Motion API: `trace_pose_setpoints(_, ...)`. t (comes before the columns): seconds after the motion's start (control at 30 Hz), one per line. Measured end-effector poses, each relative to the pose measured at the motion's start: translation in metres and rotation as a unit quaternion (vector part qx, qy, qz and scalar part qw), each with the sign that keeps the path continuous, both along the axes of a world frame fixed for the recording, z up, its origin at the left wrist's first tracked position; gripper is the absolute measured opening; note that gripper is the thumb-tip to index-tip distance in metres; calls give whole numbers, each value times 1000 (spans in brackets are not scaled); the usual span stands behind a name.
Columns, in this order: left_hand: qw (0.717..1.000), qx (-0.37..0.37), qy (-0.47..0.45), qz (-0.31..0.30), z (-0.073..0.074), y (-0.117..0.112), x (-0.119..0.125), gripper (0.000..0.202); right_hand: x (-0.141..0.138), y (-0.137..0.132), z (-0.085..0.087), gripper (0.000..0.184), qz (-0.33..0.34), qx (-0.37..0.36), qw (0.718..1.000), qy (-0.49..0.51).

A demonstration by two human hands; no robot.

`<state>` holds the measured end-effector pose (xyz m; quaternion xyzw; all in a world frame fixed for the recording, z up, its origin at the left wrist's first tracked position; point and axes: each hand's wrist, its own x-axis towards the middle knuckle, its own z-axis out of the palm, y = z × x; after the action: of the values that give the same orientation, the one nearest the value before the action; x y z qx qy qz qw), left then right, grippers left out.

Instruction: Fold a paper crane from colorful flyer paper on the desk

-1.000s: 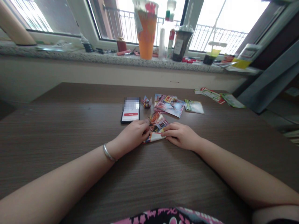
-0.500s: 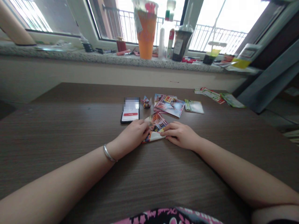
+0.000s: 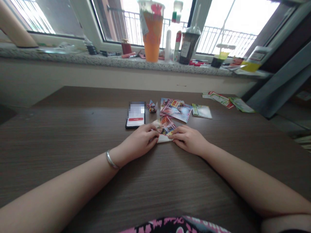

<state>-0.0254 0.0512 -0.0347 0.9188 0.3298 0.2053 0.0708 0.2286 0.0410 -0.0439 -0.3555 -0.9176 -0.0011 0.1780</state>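
Observation:
A colourful printed sheet of paper [image 3: 166, 125] lies on the table between my hands, its near edge folded up so a white strip shows. My left hand [image 3: 145, 137] grips the left end of that fold, fingers bent and pressed together. At the right end, the fingers of my right hand [image 3: 186, 137] are closed on the paper's edge. Just beyond the sheet sits a small folded paper figure [image 3: 152, 106]. Beside it is a phone [image 3: 135, 116] with its screen lit. My fingertips partly cover both ends of the fold.
Printed sheets [image 3: 178, 109] lie behind the paper, with a small stack of cards [image 3: 202, 111] to their right. More green and red cards [image 3: 221, 99] are at the table's far right. Cups and bottles, including a tall orange drink [image 3: 153, 35], line the stone windowsill [image 3: 109, 60].
My left hand has shifted slightly right and its fingers have curled in at the fold. The paper's near edge is rolled further up, and its printed lower left corner no longer shows.

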Motion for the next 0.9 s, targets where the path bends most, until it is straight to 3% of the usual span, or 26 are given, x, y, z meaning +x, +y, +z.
trace_pose_setpoints(0.3, 978, 123, 166, 4, 7, -13, 7, 26, 3, 4, -1, 26, -1, -1, 1000, 1)
trace_pose_setpoints(0.9, 977, 83, 196, 29, 10, -17, 10, 28, 2, 2, 6, 15, -18, -14, 1000, 6)
